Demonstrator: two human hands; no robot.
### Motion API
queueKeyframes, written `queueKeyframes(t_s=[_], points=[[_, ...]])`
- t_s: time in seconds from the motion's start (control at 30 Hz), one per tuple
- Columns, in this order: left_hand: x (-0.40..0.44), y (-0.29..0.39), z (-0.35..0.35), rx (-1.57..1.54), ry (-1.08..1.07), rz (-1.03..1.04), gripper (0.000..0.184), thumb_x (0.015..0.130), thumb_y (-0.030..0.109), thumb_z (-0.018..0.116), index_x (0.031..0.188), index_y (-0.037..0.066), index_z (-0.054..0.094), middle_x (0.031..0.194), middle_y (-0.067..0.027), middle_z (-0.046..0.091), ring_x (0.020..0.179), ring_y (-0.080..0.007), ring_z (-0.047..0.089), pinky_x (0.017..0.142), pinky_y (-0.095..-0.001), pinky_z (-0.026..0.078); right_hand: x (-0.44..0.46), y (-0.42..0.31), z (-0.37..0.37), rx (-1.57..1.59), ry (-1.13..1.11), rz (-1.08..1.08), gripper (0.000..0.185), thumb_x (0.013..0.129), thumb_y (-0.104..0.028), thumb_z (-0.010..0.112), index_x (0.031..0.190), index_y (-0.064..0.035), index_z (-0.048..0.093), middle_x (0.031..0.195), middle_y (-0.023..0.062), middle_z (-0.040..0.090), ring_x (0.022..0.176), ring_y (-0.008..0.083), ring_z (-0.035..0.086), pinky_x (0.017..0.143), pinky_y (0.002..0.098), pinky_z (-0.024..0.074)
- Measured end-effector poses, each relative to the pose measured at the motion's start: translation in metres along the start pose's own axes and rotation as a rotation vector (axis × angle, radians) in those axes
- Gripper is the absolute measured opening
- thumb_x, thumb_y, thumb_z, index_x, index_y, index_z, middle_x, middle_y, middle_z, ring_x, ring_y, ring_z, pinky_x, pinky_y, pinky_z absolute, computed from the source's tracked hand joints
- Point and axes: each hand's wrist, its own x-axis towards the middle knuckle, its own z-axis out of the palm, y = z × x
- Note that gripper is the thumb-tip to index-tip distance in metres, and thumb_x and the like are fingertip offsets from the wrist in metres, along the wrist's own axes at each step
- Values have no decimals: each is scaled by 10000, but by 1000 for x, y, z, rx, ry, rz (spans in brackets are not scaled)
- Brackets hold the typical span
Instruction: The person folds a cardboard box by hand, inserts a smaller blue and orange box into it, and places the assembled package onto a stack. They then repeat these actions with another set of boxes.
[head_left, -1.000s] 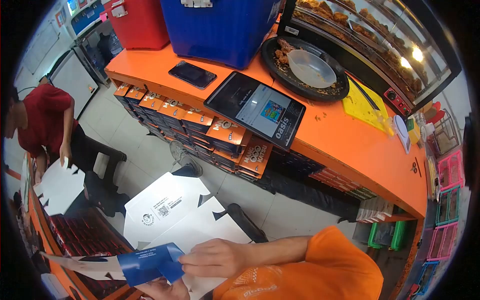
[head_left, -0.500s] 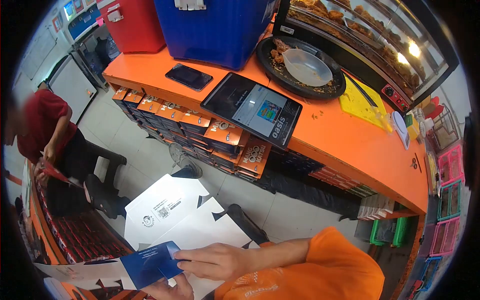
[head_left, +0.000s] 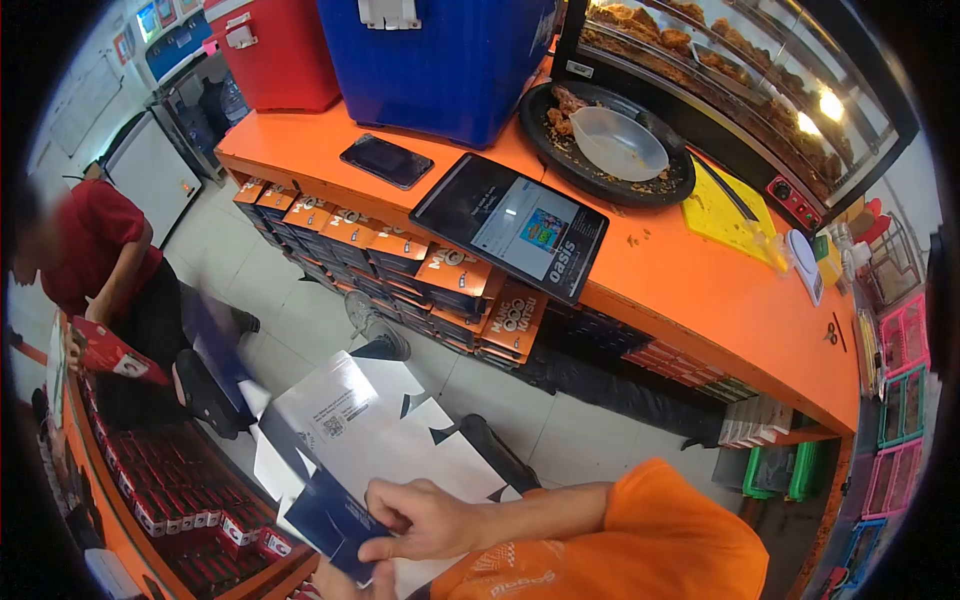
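A blue-and-white carton blank (head_left: 340,515) is held at the lower middle, partly folded, with one long blue panel raised and blurred. My right hand (head_left: 425,520) is closed on its blue part, with the thumb and curled fingers pinching the edge. Under it, my left hand (head_left: 350,582) grips the lower edge, mostly cut off by the frame bottom. Below the carton, white flat carton blanks (head_left: 400,410) with notched edges and a printed QR code lie across my lap.
A person in a red shirt (head_left: 100,225) sits at left holding a red carton (head_left: 120,355). Red cartons (head_left: 165,495) fill the left shelf. The orange counter (head_left: 700,290) carries a tablet (head_left: 510,225), a phone (head_left: 387,160), a black dish (head_left: 535,125) and a yellow board (head_left: 715,215).
The carton blank has turned from lying sideways to slanting upward, its long panel swinging up to the left. Both hands have turned with it. The other person's red carton is raised into clearer view.
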Motion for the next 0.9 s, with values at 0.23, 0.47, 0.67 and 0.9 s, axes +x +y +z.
queueKeyframes(t_s=[0.23,0.47,0.67,0.9], points=[[12,6,-19,-178,254,103,256,853,82,648,642,-14,539,524,-82,474,431,-196,389,444,-332,286,29,-38,-47,-202,-76,-204,427,895,-287,685,1229,-53,559,695,74,540,559,174,549,512,306,442],[15,-9,-10,-380,269,77,439,834,198,670,538,-5,417,486,-68,374,428,-175,321,443,-319,223,32,-30,-24,-322,-3,-308,329,847,-332,722,994,-49,641,710,102,590,645,294,621,578,367,504],[9,-15,-18,-409,219,132,363,807,198,683,595,-30,499,532,-106,465,460,-186,405,457,-299,292,27,-52,-36,-620,-400,-260,748,677,-285,827,1307,-103,467,1051,150,537,955,338,592,763,422,506],[-68,-33,-95,-106,-6,-95,346,832,160,737,1059,-75,622,850,-175,665,689,-212,618,633,-288,490,46,-27,-101,-381,-150,-213,899,552,-353,884,1312,-92,480,1127,176,554,1126,379,521,952,452,429]])
